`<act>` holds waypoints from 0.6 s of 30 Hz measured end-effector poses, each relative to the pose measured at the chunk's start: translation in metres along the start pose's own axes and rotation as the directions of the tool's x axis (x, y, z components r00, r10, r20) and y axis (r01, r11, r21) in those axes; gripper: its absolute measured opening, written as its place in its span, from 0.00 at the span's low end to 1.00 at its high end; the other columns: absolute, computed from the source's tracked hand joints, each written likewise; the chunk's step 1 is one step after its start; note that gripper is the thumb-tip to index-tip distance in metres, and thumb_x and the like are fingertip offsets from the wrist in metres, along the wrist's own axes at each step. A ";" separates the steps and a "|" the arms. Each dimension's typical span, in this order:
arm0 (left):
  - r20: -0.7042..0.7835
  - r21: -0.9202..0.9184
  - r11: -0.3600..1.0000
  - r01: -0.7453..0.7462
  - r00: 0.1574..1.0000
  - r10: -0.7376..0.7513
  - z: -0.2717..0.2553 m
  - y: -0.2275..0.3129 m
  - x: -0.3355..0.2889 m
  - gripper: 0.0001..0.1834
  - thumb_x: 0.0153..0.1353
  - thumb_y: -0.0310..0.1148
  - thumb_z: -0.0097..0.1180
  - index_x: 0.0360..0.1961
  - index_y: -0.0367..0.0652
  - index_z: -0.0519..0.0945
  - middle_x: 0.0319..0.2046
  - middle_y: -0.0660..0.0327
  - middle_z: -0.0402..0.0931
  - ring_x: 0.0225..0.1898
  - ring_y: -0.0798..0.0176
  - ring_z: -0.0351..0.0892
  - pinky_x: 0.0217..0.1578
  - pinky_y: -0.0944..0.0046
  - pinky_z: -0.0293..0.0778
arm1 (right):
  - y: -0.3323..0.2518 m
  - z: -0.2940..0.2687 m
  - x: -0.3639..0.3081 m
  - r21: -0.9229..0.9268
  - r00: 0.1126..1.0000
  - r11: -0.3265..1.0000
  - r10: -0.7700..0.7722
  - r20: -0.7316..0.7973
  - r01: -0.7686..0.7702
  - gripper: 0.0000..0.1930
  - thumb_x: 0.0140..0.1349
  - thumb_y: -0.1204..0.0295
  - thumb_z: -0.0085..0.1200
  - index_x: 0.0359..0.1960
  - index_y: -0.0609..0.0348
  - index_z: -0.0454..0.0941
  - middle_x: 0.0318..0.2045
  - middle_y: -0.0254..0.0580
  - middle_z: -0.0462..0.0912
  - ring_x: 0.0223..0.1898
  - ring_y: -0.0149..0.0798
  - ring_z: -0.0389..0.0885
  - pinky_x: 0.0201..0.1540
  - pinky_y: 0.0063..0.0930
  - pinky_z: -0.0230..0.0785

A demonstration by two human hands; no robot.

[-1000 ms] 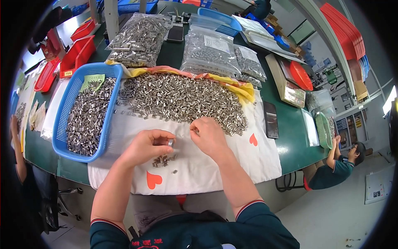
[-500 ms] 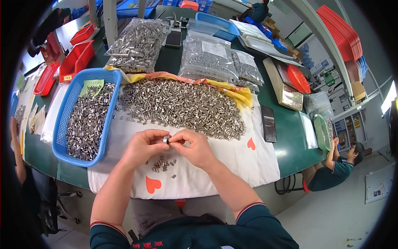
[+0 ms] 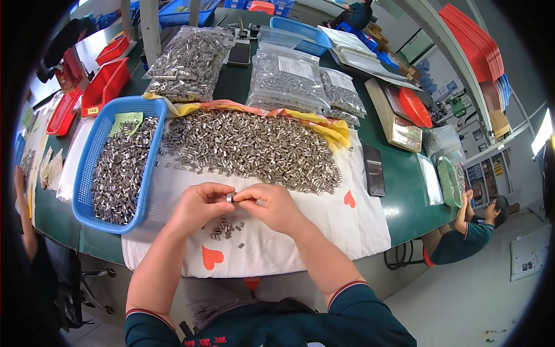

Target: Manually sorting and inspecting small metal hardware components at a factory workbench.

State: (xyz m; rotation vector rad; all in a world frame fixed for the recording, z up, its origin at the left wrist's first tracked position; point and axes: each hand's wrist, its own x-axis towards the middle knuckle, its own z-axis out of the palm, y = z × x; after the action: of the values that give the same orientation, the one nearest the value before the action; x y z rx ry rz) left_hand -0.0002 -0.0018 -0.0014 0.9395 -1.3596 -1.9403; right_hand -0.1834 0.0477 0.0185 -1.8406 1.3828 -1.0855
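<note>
My left hand (image 3: 199, 208) pinches a small shiny metal ring (image 3: 230, 198) between thumb and fingertips, just above the white cloth (image 3: 300, 248). Against the ring's other side, the thumb and fingers of my right hand (image 3: 270, 208) are drawn together in a pinch. Whatever they hold is too small and hidden to name. Below the hands lies a small loose group of short metal sleeves (image 3: 222, 228). Beyond them a large heap of metal sleeves (image 3: 254, 147) spreads over the cloth.
At left stands a blue basket (image 3: 78, 196) of sleeves with a green note (image 3: 126, 122). Bulging plastic bags of metal parts (image 3: 188, 63) line the back. A dark phone-like slab (image 3: 374, 170) lies right of the cloth. A co-worker (image 3: 468, 228) sits at the far right.
My hands stay together in nearly the same place. The ring has turned slightly between the fingertips. The whole view has shifted a little.
</note>
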 end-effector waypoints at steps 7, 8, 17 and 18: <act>0.115 0.061 0.997 0.045 0.992 -0.051 0.000 0.006 -0.005 0.17 0.49 0.21 0.59 0.43 0.32 0.74 0.32 0.63 0.76 0.33 0.74 0.75 0.35 0.74 0.73 | 0.002 -0.007 0.001 0.200 0.943 0.930 0.273 0.189 -0.309 0.08 0.49 0.74 0.58 0.31 0.61 0.77 0.26 0.35 0.78 0.27 0.26 0.75 0.32 0.21 0.67; 0.109 0.034 0.998 0.054 0.992 -0.057 0.001 0.006 -0.005 0.17 0.49 0.21 0.59 0.43 0.32 0.74 0.32 0.64 0.76 0.33 0.74 0.75 0.35 0.75 0.73 | 0.003 -0.011 0.001 0.203 0.934 0.921 0.292 0.205 -0.332 0.08 0.49 0.73 0.57 0.32 0.61 0.77 0.26 0.36 0.78 0.27 0.29 0.76 0.32 0.23 0.67; 0.151 0.145 0.987 0.064 0.985 -0.086 0.000 0.002 -0.004 0.17 0.49 0.21 0.59 0.42 0.35 0.75 0.32 0.65 0.75 0.32 0.76 0.74 0.34 0.75 0.73 | 0.029 -0.009 0.002 -0.593 0.990 0.793 0.134 -0.052 -0.139 0.04 0.47 0.72 0.55 0.25 0.57 0.76 0.24 0.41 0.76 0.33 0.42 0.75 0.38 0.36 0.67; 0.146 0.146 0.987 0.067 0.985 -0.089 0.000 0.002 -0.005 0.17 0.49 0.21 0.59 0.42 0.35 0.75 0.32 0.65 0.75 0.32 0.76 0.74 0.34 0.75 0.73 | 0.030 -0.008 0.002 -0.563 0.988 0.813 0.149 -0.044 -0.148 0.03 0.47 0.72 0.55 0.24 0.57 0.76 0.24 0.40 0.76 0.32 0.43 0.75 0.37 0.36 0.67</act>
State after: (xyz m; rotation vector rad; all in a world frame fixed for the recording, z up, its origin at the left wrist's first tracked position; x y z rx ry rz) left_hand 0.0031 0.0011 0.0019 0.9391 -1.5855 -2.0316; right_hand -0.2049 0.0372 -0.0019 -2.0745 1.9672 -0.6202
